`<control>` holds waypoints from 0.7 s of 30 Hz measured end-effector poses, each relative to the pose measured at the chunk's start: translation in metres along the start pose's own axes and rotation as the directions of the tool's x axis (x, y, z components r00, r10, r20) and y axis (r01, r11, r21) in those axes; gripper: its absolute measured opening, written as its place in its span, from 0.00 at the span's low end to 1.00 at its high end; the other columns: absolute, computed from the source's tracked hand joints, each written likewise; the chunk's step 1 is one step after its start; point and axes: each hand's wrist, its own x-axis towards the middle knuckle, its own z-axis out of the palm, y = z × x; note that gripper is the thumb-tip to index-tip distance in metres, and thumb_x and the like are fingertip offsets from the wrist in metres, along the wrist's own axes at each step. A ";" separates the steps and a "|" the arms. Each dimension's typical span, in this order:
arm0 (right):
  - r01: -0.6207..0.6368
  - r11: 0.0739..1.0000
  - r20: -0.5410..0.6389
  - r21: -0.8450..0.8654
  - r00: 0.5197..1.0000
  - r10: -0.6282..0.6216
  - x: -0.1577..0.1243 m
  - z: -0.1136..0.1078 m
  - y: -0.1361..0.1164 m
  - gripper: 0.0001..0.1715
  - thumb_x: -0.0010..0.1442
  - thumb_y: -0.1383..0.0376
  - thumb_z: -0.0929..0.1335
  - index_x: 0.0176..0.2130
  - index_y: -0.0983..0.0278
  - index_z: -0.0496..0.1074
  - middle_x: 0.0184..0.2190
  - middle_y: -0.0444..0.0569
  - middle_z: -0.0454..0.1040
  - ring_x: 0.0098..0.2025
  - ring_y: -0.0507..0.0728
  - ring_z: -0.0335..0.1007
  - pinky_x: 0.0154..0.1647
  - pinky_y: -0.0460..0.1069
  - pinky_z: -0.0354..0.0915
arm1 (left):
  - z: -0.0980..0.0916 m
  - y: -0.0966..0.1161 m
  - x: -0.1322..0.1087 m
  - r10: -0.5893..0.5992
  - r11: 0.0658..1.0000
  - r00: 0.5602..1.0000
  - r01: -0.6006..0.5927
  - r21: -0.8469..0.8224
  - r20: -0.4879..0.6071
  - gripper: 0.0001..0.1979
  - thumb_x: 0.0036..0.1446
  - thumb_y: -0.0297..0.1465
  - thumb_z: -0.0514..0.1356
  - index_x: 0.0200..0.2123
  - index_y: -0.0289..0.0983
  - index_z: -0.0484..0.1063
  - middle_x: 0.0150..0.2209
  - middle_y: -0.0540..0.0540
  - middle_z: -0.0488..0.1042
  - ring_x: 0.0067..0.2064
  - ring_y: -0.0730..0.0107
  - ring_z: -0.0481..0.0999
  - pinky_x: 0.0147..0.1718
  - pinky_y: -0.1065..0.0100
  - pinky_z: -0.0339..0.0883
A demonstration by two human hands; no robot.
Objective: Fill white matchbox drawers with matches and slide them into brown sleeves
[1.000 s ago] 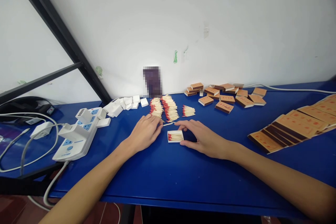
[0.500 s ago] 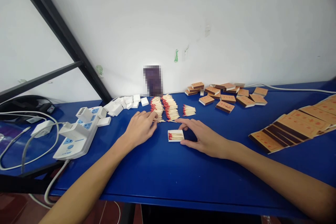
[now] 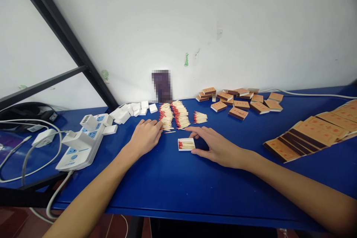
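Match pile (image 3: 166, 116) lies just far-right of the left hand (image 3: 145, 135). The sticks are laid left-right with the red heads to the left. Left fingers (image 3: 156, 125) are stretched flat, with the tips at the pile's near-left edge. Whether a match is pinched cannot be told. One loose match (image 3: 170, 132) lies left-right on the worktop (image 3: 178, 186), between the left fingers and the tray (image 3: 186, 144). The left hand is nearer to it.

The tray is set long axis left-right, part filled, heads to the left. The right hand (image 3: 216, 147) is cupped round its right end in a released C, with the thumb at the near-right corner and the index just past the far edge.
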 end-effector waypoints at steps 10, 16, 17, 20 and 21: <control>-0.009 1.000 0.013 -0.014 1.000 0.010 0.001 -0.001 -0.001 0.33 0.64 0.52 0.64 0.64 0.52 0.55 0.49 0.49 0.71 0.50 0.62 0.65 0.53 0.60 0.60 | -0.004 0.004 0.000 0.061 0.996 0.998 -0.063 -0.056 -0.025 0.13 0.67 0.33 0.48 0.38 0.36 0.71 0.36 0.43 0.75 0.38 0.59 0.73 0.37 0.60 0.59; -0.012 1.000 0.009 -0.015 1.000 0.012 0.001 -0.002 -0.004 0.33 0.64 0.52 0.64 0.65 0.52 0.55 0.49 0.49 0.71 0.51 0.62 0.65 0.52 0.60 0.61 | -0.008 0.013 -0.004 0.122 0.977 0.993 -0.119 -0.180 0.006 0.10 0.66 0.34 0.51 0.39 0.38 0.71 0.37 0.43 0.76 0.41 0.58 0.74 0.43 0.58 0.61; -0.012 1.000 0.008 -0.017 1.000 0.012 0.001 -0.002 -0.004 0.33 0.64 0.52 0.64 0.64 0.52 0.55 0.49 0.49 0.71 0.51 0.62 0.65 0.52 0.60 0.61 | -0.007 0.014 -0.004 0.122 0.975 0.992 -0.117 -0.188 0.015 0.10 0.66 0.33 0.50 0.39 0.37 0.70 0.37 0.43 0.76 0.41 0.58 0.74 0.43 0.58 0.62; -0.009 1.000 0.004 -0.017 1.000 0.009 0.000 -0.002 -0.004 0.32 0.64 0.52 0.64 0.64 0.52 0.56 0.49 0.50 0.71 0.51 0.62 0.65 0.52 0.60 0.61 | -0.006 0.019 -0.004 0.129 0.964 0.992 -0.124 -0.235 0.004 0.10 0.67 0.32 0.48 0.39 0.38 0.68 0.38 0.43 0.76 0.40 0.60 0.75 0.43 0.59 0.63; -0.007 1.000 0.005 -0.016 1.000 0.008 0.000 -0.002 -0.004 0.31 0.64 0.53 0.64 0.63 0.52 0.56 0.49 0.50 0.71 0.50 0.63 0.65 0.52 0.60 0.61 | -0.005 0.021 -0.004 0.135 0.957 0.991 -0.133 -0.258 -0.010 0.10 0.68 0.32 0.48 0.40 0.38 0.68 0.38 0.44 0.76 0.39 0.61 0.75 0.43 0.59 0.63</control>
